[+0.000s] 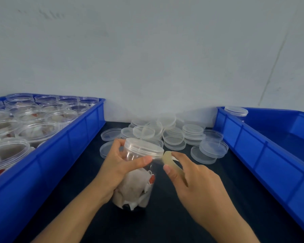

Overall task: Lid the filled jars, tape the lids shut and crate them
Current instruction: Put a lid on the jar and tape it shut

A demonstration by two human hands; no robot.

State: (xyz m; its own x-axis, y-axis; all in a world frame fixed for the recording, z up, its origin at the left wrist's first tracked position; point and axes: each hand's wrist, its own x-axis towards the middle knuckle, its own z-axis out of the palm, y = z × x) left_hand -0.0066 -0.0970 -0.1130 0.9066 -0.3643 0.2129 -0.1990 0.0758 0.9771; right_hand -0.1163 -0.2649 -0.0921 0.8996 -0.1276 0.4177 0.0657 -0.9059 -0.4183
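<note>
The left hand (119, 165) grips a lidded jar (139, 174) on the worktop (165, 216); the right hand (193, 181) pinches a tape roll (170, 161) beside its lid (144, 146).

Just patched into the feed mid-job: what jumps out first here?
Dead centre, the left hand grips a lidded clear jar stuffed with pale sachets, while the right hand pinches a roll of clear tape at the lid's edge. A heap of loose lids lies behind; a blue crate of unlidded filled jars sits at left.
</note>
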